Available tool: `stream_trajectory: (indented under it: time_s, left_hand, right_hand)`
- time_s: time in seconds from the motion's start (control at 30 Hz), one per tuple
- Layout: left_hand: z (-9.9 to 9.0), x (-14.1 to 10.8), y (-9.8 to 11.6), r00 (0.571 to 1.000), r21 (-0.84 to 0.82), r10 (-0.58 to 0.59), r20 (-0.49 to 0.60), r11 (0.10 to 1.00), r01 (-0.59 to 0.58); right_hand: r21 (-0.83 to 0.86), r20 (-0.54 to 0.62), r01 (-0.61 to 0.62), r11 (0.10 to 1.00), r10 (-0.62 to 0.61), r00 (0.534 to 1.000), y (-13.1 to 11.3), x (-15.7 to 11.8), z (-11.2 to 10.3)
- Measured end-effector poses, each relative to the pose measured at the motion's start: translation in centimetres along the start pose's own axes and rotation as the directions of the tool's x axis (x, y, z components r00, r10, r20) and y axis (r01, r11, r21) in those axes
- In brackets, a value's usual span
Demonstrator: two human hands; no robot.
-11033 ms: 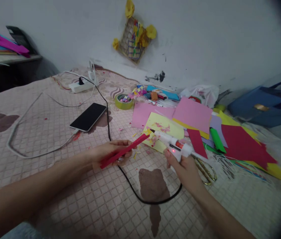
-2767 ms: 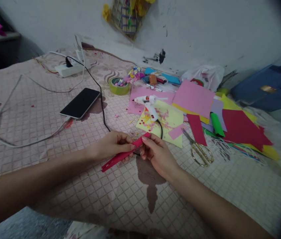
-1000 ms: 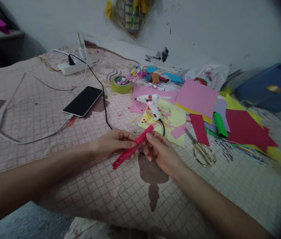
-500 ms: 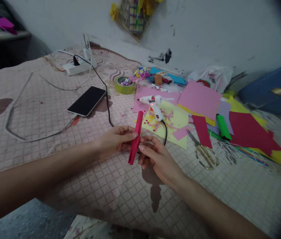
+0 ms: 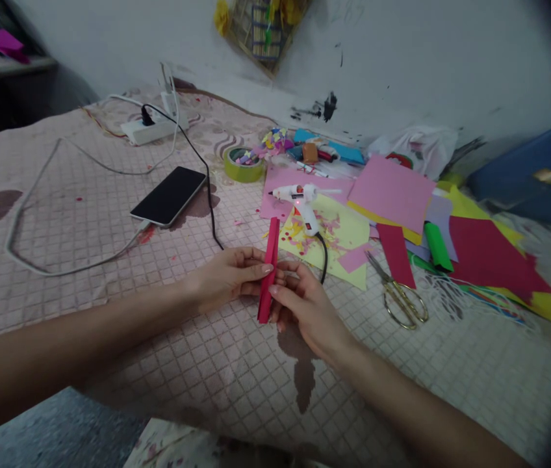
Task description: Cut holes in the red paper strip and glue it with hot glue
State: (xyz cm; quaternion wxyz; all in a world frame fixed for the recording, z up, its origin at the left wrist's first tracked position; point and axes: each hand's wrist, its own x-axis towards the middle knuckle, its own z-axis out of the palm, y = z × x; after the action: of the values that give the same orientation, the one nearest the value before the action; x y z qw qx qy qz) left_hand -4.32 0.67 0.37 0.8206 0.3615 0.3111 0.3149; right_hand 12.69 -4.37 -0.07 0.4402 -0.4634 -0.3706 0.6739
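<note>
A narrow folded strip of red paper [image 5: 266, 300] stands nearly upright between my hands, just above the patterned cloth. My left hand [image 5: 236, 276] pinches its middle from the left, thumb across the front. On the right side, my right hand [image 5: 302, 299] grips the lower half with thumb and bent fingers; some fingertips are hidden behind the paper. Beyond the strip, a white glue gun [image 5: 302, 203] with a small red light rests on pale yellow paper [image 5: 353, 276] strewn with paper scraps. Gold-handled scissors [image 5: 399, 296] lie to the right of my right hand.
A phone [image 5: 171, 195] on a charging cable lies at left, near a white power strip [image 5: 153, 129]. Yellow tape [image 5: 243, 166] sits at the back. Coloured papers [image 5: 392, 192], white string [image 5: 446, 296] and a blue case [image 5: 529, 175] are at right. The glue gun's black cord [image 5: 325, 257] runs close by.
The red strip has turned slightly more upright, its lower end shifting a little right. My right thumb has moved slightly left onto the strip's face.
</note>
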Motion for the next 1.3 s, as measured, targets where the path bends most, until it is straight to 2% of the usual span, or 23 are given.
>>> stream_trajectory:
  time_s: [0.27,0.5,0.73,0.93,1.17,1.3]
  left_hand:
    - [0.2,0.0,-0.1,1.000,0.034,0.000,-0.021,0.999,0.000]
    - [-0.2,0.3,-0.6,0.998,0.038,0.027,-0.063,0.999,-0.024]
    - [-0.6,0.3,0.0,0.999,-0.016,-0.019,0.034,1.000,0.019]
    - [-1.0,0.7,0.4,0.985,-0.056,-0.074,0.153,0.995,0.084]
    - [-1.0,0.6,0.1,0.988,-0.103,-0.026,0.152,0.994,0.042]
    - [-1.0,0.6,0.2,0.990,-0.122,0.006,0.140,0.992,0.012]
  right_hand:
    - [-0.077,0.000,0.065,0.995,-0.065,0.998,0.1,-0.1,0.1]
    - [-0.087,0.020,0.056,0.995,-0.054,0.998,0.4,0.1,0.0]
    - [-0.058,0.030,0.042,0.997,-0.041,0.999,0.3,0.1,-0.3]
    - [0.059,0.016,0.036,0.998,-0.037,0.999,0.0,0.3,-0.4]
    - [0.107,0.046,0.002,0.994,-0.007,0.999,-0.3,0.2,-0.4]
    - [0.122,0.091,-0.066,0.990,0.055,0.994,-0.6,0.0,-0.5]
